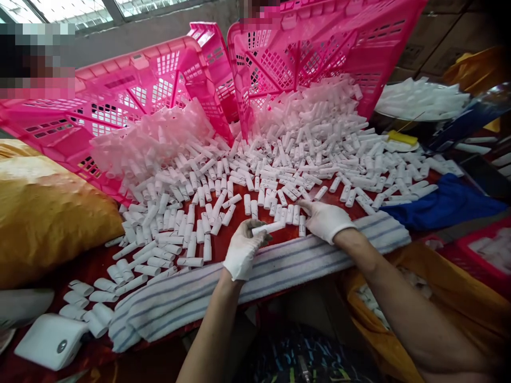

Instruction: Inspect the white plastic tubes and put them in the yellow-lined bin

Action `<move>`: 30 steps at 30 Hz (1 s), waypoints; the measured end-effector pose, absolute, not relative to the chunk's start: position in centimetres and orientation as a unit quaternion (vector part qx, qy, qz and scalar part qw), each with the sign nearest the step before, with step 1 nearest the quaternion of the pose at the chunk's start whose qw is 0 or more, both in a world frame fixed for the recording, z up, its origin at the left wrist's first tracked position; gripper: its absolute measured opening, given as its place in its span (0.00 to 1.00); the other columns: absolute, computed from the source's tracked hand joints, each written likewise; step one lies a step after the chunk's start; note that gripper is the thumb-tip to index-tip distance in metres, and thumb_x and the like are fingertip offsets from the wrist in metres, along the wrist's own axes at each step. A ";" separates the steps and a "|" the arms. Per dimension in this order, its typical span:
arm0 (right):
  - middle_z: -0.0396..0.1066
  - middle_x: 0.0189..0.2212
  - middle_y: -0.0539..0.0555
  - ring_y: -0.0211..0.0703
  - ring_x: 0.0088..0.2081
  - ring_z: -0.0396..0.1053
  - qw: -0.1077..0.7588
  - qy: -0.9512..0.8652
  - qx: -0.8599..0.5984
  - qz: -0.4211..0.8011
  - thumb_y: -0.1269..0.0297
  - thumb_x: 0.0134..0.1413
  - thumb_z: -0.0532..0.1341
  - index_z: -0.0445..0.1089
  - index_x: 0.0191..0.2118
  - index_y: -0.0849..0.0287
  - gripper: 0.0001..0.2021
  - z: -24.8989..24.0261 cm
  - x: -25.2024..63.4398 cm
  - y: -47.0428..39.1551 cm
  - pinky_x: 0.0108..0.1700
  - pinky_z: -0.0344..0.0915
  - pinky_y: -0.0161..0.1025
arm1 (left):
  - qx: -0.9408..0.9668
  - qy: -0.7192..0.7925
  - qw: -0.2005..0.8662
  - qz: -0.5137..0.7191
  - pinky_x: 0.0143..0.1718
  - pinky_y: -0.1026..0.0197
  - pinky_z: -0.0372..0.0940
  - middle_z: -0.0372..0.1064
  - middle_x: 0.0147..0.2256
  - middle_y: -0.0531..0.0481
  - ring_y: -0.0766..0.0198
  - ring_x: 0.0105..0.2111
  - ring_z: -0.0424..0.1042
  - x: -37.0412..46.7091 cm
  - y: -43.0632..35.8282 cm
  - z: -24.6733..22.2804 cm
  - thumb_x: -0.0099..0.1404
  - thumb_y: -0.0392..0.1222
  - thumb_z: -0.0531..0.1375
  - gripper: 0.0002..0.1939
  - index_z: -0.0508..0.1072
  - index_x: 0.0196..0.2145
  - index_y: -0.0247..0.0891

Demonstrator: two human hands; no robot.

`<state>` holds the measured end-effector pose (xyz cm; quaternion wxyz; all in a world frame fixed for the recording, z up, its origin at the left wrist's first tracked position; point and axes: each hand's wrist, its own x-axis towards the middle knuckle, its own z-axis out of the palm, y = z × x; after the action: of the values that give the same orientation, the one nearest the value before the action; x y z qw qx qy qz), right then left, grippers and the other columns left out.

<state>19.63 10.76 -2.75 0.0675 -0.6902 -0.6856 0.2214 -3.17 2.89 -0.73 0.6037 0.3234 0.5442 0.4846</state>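
My left hand [241,249], in a white fingerless glove, is closed around a short white plastic tube [268,229] that lies nearly level and points right. My right hand [324,217] wears the same kind of glove. Its fingers reach out to the left at the end of a small row of white tubes [289,214] on the red table surface; one upright tube [302,226] is beside its fingertips, and I cannot tell whether they touch it. Dark marks show on many tubes. A big heap of loose white tubes [279,154] spreads beyond both hands.
Two pink plastic crates [331,45] lean behind the heap. A striped towel [279,266] runs along the front edge. Yellow sacks [51,213] bulge at left, with a white device [51,340] nearby. At right are a blue cloth [447,202] and a yellow block [402,138].
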 end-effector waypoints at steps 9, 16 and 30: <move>0.70 0.27 0.48 0.41 0.27 0.69 0.480 -0.516 -0.562 0.432 0.57 0.45 0.66 0.61 0.44 0.54 0.20 0.7 16.6 8.6 0.30 0.66 0.38 | 0.259 0.492 0.642 0.528 0.33 0.63 0.66 0.70 0.30 0.52 0.70 0.26 0.71 -0.9 1.8 -1.4 0.55 0.45 0.67 0.20 0.65 0.41 0.35; 0.68 0.23 0.42 0.32 0.19 0.65 0.611 -0.354 -0.446 0.551 0.61 0.34 0.74 0.62 0.35 0.54 0.24 1.5 13.9 6.2 0.20 0.63 0.30 | 0.269 0.490 0.628 0.541 0.27 0.67 0.63 0.69 0.25 0.53 0.72 0.22 0.67 1.2 0.3 -0.3 0.59 0.49 0.65 0.22 0.70 0.46 0.32; 0.70 0.25 0.49 0.34 0.26 0.63 0.532 -0.434 -0.486 0.541 0.47 0.43 0.68 0.73 0.30 0.59 0.18 2.4 13.3 4.8 0.29 0.63 0.33 | 0.355 0.543 0.541 0.535 0.26 0.67 0.61 0.69 0.29 0.52 0.72 0.23 0.62 2.2 -0.3 0.9 0.62 0.51 0.61 0.21 0.73 0.48 0.36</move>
<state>13.28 4.83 2.41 0.5318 -0.4863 -0.4339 0.5407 2.19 -0.34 0.92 0.5414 0.3554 0.5426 0.5349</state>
